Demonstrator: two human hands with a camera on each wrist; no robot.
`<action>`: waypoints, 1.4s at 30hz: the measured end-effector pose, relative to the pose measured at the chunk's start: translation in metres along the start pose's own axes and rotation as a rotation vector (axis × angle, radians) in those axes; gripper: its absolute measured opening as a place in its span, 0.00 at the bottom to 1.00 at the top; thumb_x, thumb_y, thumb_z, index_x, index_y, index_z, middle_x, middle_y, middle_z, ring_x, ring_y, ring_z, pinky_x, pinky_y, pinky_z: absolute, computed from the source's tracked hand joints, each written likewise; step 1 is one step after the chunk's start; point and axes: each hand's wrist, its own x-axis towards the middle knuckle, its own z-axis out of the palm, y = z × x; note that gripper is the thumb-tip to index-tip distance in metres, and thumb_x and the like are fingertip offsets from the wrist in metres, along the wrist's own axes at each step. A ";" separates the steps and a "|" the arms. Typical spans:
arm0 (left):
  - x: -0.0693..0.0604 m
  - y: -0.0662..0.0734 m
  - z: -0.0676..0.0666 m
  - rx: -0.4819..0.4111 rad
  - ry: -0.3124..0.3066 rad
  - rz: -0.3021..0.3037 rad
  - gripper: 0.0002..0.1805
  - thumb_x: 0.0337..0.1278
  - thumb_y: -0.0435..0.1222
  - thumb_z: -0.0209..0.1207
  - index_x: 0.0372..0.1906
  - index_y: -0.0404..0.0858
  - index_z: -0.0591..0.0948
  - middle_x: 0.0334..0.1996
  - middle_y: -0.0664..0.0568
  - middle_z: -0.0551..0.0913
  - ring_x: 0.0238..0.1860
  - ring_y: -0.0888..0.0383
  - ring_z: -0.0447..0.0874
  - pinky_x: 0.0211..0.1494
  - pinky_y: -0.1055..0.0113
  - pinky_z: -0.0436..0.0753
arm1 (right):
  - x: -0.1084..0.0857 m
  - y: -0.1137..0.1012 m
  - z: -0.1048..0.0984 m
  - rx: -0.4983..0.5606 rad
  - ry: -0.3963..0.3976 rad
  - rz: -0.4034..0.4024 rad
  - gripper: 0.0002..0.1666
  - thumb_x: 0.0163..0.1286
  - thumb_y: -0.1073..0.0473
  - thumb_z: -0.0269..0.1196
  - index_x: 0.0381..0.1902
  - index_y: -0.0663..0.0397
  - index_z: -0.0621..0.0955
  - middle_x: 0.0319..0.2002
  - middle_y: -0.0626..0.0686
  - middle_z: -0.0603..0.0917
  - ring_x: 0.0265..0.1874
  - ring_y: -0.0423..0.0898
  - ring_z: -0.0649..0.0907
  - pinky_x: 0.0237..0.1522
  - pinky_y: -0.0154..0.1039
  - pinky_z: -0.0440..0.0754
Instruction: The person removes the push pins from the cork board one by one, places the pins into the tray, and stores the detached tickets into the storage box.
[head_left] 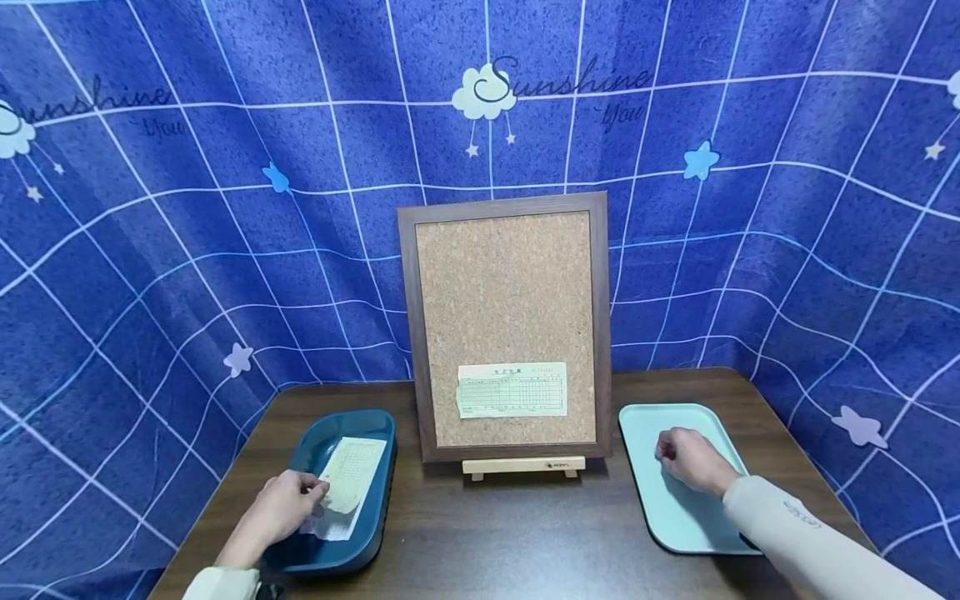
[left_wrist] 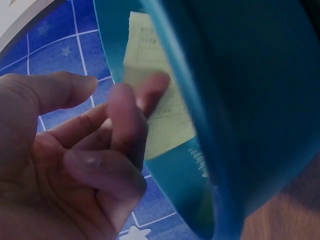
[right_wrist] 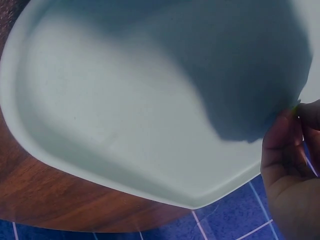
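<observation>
My left hand [head_left: 273, 512] is over the near left side of a dark blue bin [head_left: 377, 525]. Its fingertips are at a pale yellow printed slip [head_left: 356, 471] lying on white paper [head_left: 343, 527] in the bin. In the left wrist view the thumb stands apart from the loosely bent fingers, and a fingertip lies against the slip [left_wrist: 167, 125]. My right hand [head_left: 696, 461] is over a pale turquoise tray [head_left: 660, 508]. In the right wrist view, its thumb and finger pinch a tiny yellow-green pin-like thing [right_wrist: 295, 109], mostly hidden by the fingertips.
Between bin and tray, a framed cork board [head_left: 510, 292] leans upright on a small wooden stand [head_left: 525, 465]. A pale green printed form [head_left: 513, 392] is on its lower part. The brown table [head_left: 510, 542] ends at a blue patterned curtain [head_left: 315, 250] behind and at the sides.
</observation>
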 end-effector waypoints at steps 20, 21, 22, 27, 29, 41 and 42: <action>0.009 0.015 -0.007 0.036 0.195 0.117 0.08 0.60 0.35 0.56 0.25 0.44 0.81 0.17 0.58 0.78 0.22 0.60 0.74 0.28 0.62 0.69 | 0.022 -0.018 -0.030 -0.061 0.120 -0.099 0.11 0.48 0.71 0.65 0.24 0.51 0.77 0.23 0.44 0.73 0.24 0.39 0.74 0.27 0.38 0.73; 0.010 0.017 -0.006 0.032 0.199 0.125 0.08 0.60 0.35 0.56 0.26 0.44 0.81 0.17 0.58 0.78 0.22 0.60 0.74 0.27 0.63 0.69 | 0.025 -0.020 -0.032 -0.061 0.132 -0.102 0.11 0.48 0.71 0.65 0.25 0.50 0.77 0.24 0.45 0.74 0.24 0.40 0.74 0.27 0.39 0.73; 0.011 0.019 -0.005 0.023 0.201 0.135 0.08 0.60 0.35 0.56 0.26 0.43 0.81 0.18 0.57 0.78 0.21 0.60 0.73 0.27 0.63 0.69 | 0.027 -0.023 -0.033 -0.061 0.144 -0.106 0.12 0.48 0.71 0.65 0.25 0.50 0.77 0.24 0.45 0.74 0.24 0.41 0.75 0.27 0.39 0.73; 0.015 0.028 -0.003 0.002 0.211 0.177 0.06 0.60 0.34 0.55 0.29 0.42 0.81 0.19 0.57 0.77 0.20 0.60 0.71 0.25 0.65 0.69 | 0.036 -0.035 -0.041 -0.045 0.187 -0.116 0.12 0.49 0.71 0.64 0.27 0.50 0.77 0.25 0.46 0.74 0.24 0.42 0.75 0.26 0.39 0.72; 0.016 0.031 -0.002 -0.001 0.212 0.182 0.06 0.59 0.34 0.55 0.30 0.42 0.82 0.19 0.57 0.76 0.21 0.60 0.71 0.25 0.65 0.69 | 0.039 -0.038 -0.042 -0.040 0.199 -0.123 0.12 0.49 0.71 0.64 0.28 0.51 0.77 0.25 0.45 0.73 0.24 0.42 0.75 0.26 0.38 0.72; 0.024 0.047 0.001 -0.017 0.217 0.273 0.06 0.57 0.32 0.57 0.36 0.40 0.83 0.24 0.56 0.78 0.24 0.60 0.72 0.28 0.64 0.72 | 0.044 -0.058 -0.045 -0.128 0.406 -0.088 0.07 0.52 0.67 0.63 0.27 0.52 0.76 0.25 0.46 0.71 0.21 0.42 0.72 0.23 0.41 0.70; 0.026 0.049 0.002 -0.017 0.218 0.289 0.06 0.56 0.31 0.57 0.37 0.40 0.83 0.25 0.56 0.78 0.25 0.60 0.73 0.29 0.65 0.73 | 0.044 -0.061 -0.045 -0.123 0.418 -0.097 0.07 0.52 0.67 0.63 0.27 0.52 0.76 0.25 0.46 0.72 0.22 0.42 0.73 0.23 0.41 0.70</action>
